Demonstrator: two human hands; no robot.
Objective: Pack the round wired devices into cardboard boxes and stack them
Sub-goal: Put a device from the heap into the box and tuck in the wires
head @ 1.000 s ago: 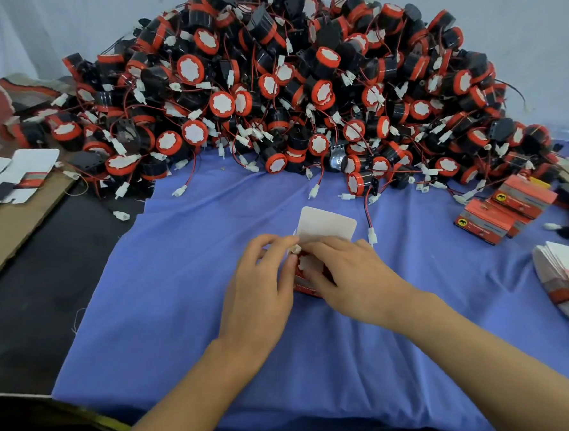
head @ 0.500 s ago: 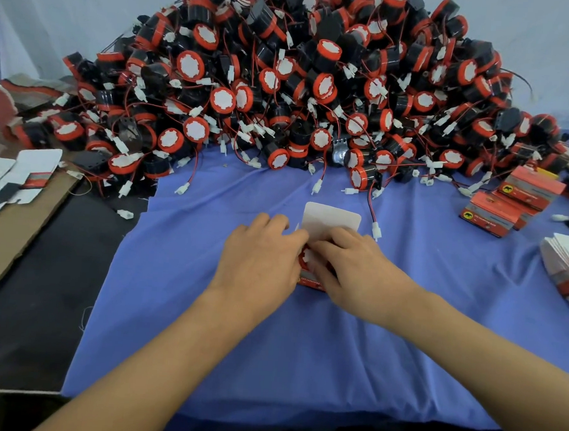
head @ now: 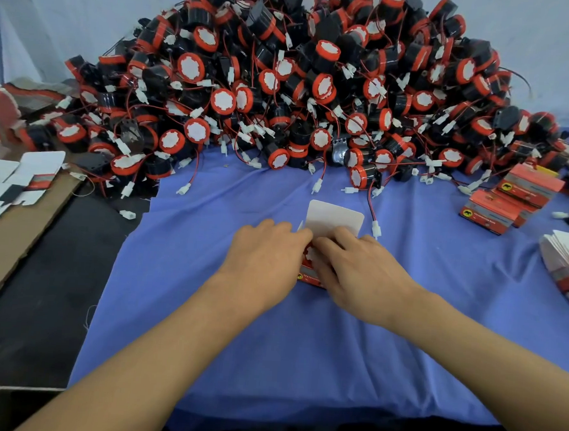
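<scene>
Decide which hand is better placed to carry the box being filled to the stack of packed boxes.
Right, probably. The packed boxes sit on the blue cloth to the right, the right hand rests on the box, and the left hand would have to cross over it.

Pale grey-white fabric backdrop (head: 55, 18) behind, wrinkled blue cloth (head: 268, 347) spread over black tabletop (head: 38, 300), flat brown cardboard sheet (head: 8, 248) at left, soft even light.
</scene>
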